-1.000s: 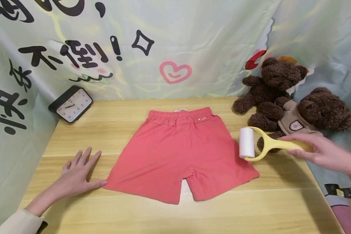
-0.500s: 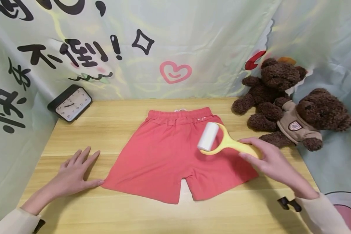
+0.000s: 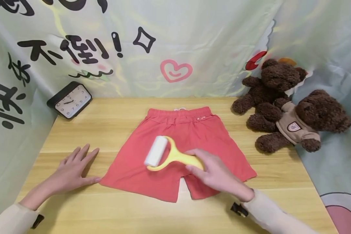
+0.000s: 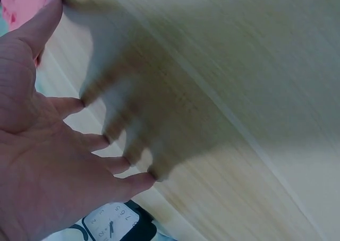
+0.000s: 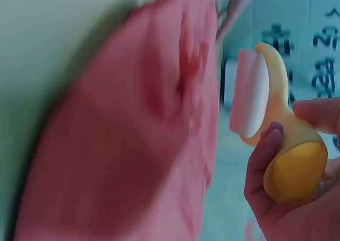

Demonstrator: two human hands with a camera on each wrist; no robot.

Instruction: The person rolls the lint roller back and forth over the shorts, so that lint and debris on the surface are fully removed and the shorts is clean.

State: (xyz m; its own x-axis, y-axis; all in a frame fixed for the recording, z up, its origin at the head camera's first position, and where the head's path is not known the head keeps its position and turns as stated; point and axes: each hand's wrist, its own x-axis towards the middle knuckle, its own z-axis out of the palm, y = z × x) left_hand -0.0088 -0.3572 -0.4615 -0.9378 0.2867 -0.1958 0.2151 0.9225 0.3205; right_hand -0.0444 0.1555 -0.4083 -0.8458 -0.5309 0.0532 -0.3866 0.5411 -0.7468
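Observation:
Red shorts (image 3: 169,130) lie flat on the wooden table, waistband toward the back. My right hand (image 3: 216,170) grips the yellow handle of a lint roller (image 3: 156,151), fingers curled round it. In the head view the white roll overlaps the left leg of the shorts. The right wrist view shows the lint roller (image 5: 252,95) tilted, with the red cloth (image 5: 127,140) beside it. My left hand (image 3: 73,172) rests with spread fingers on the table at the left, its thumb tip right at the corner of the left leg hem.
A black-framed clock (image 3: 73,101) stands at the back left. Two brown teddy bears (image 3: 280,74) sit at the back right, one in a beige shirt (image 3: 296,125). Printed cloth (image 3: 216,42) hangs behind the wooden table (image 3: 120,214) and along its sides.
My right hand has carried the lint roller leftward from beyond the shorts' right edge to over their left leg. The left hand stays at the hem corner.

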